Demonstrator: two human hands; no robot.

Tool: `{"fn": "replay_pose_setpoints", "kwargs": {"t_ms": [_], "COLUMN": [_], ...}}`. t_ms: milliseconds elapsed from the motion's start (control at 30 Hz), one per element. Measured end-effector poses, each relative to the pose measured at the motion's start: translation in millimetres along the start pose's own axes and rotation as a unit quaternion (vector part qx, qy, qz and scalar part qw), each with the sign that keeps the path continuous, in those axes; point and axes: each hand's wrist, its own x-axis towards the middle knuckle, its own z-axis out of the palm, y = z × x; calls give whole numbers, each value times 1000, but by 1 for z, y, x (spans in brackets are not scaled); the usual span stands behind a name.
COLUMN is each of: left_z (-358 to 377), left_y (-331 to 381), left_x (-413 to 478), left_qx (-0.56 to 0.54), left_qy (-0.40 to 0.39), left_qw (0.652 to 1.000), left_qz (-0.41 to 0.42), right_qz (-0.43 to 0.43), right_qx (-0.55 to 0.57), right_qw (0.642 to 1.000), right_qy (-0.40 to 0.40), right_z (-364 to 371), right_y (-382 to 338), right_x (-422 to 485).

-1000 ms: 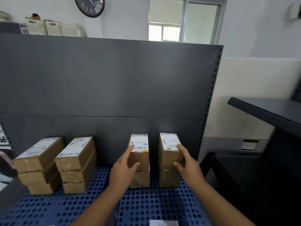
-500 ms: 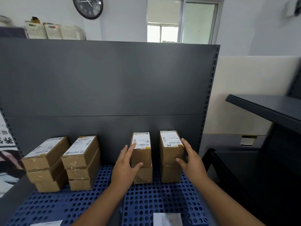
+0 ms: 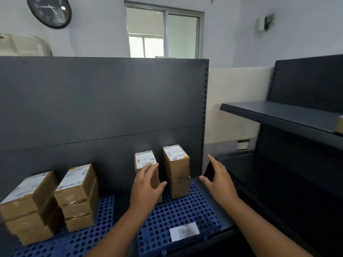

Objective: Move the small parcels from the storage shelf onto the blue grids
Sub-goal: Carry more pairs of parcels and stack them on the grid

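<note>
Two blue perforated grids point(image 3: 178, 216) lie on the low grey shelf in front of me. On the right grid stand two stacks of two brown parcels with white labels: one stack point(image 3: 146, 162) partly behind my left hand, the other point(image 3: 177, 173) to its right. My left hand point(image 3: 146, 188) rests with straight fingers against the front of the first stack, fingertips at its top edge. My right hand point(image 3: 219, 179) hovers open to the right of the second stack, not touching it. On the left grid point(image 3: 83, 238) stand two stacks of three parcels point(image 3: 76, 195), point(image 3: 27, 204).
A tall grey back panel point(image 3: 104, 101) rises behind the grids. To the right stands a dark storage shelf point(image 3: 282, 115) with a brown parcel point(image 3: 339, 125) at the frame's edge. A white label point(image 3: 183, 231) lies on the right grid's front.
My right hand has let go of the right stack and moved right, away from it. My view has swung right and the storage shelf has come into sight. My left hand stays on its stack.
</note>
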Motion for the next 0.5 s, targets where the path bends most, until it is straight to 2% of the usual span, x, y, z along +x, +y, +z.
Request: {"fn": "replay_pose_setpoints", "kwargs": {"t_ms": [200, 500], "left_z": [38, 107], "left_y": [45, 137], "left_x": [-19, -77], "left_qx": [-96, -188], "left_qy": [-104, -234], "left_qw": [987, 936], "left_qz": [78, 183], "right_qz": [67, 187], "right_qx": [-57, -135], "right_qw": [994, 958], "right_qy": [68, 173], "right_z": [-55, -169], "right_y": [20, 62], "right_x": [-63, -176]}}
